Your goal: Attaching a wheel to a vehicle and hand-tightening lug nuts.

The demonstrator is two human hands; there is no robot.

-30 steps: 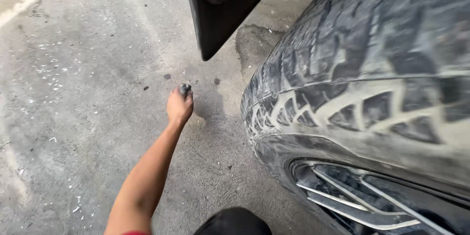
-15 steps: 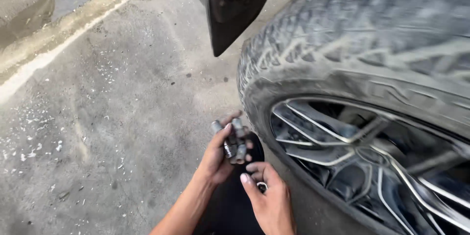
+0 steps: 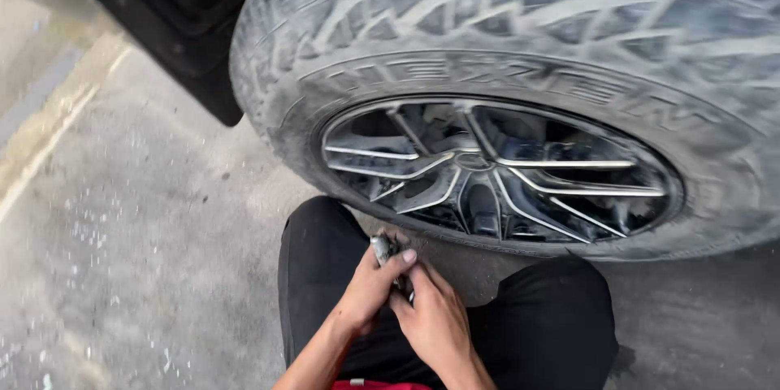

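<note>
Down between my two knees, one small grey metal piece (image 3: pixel 382 249) is showing above my fingers; whether more are lying under them, I cannot tell. My left hand (image 3: pixel 370 286) is curling tight around it, thumb pressing over the top. My right hand (image 3: pixel 435 317) is meeting the left, fingers folded closed against the same piece. Both are hovering over my black trousers (image 3: pixel 317 268). One dusty tyre (image 3: pixel 504 49) with one spoked alloy wheel (image 3: pixel 496 171) is standing just beyond, on grey concrete (image 3: pixel 138 260).
</note>
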